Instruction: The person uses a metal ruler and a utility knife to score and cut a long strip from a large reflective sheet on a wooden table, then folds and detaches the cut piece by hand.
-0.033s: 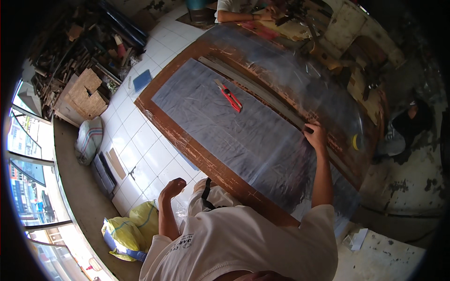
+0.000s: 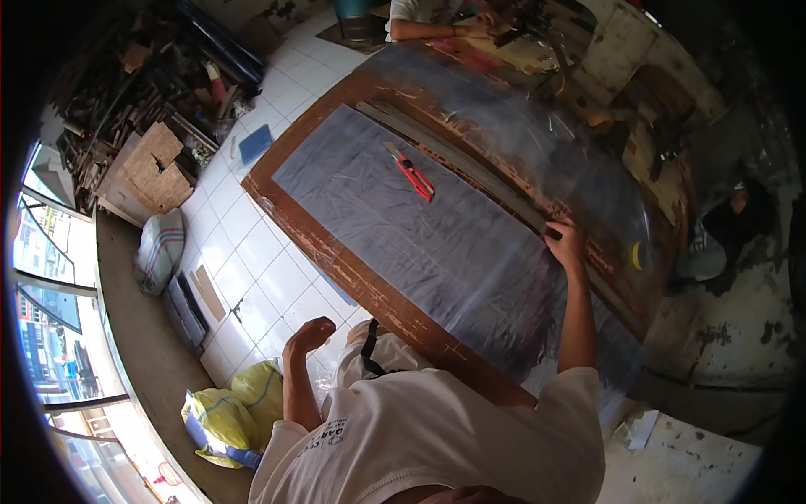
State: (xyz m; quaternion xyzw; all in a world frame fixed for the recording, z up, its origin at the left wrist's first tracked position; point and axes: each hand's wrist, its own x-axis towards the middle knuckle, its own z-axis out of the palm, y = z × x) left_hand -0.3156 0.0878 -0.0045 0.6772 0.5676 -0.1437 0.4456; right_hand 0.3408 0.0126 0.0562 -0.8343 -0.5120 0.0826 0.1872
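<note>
A grey translucent plastic sheet point(image 2: 369, 185) lies over the worn brown table point(image 2: 336, 260). On the sheet rests a utility knife point(image 2: 411, 175) with a red handle and its blade out. A long flat grey strip point(image 2: 470, 160) runs along the sheet's far edge. My right hand point(image 2: 568, 244) is closed at this strip, with a small dark piece showing at the fingertips; its kind cannot be told. To the left of the table, above the tiled floor, my left hand point(image 2: 310, 334) hangs with curled fingers, touching nothing around it. Whatever it may hold is hidden.
Another person's forearm point(image 2: 428, 31) rests at the table's far end. A yellow tape roll point(image 2: 636, 255) is near the right edge. Left of the table are yellow sacks point(image 2: 243, 407), a white sack point(image 2: 159, 252) and a wood scrap pile point(image 2: 126, 118). A blue flat piece point(image 2: 255, 144) lies on the tiles.
</note>
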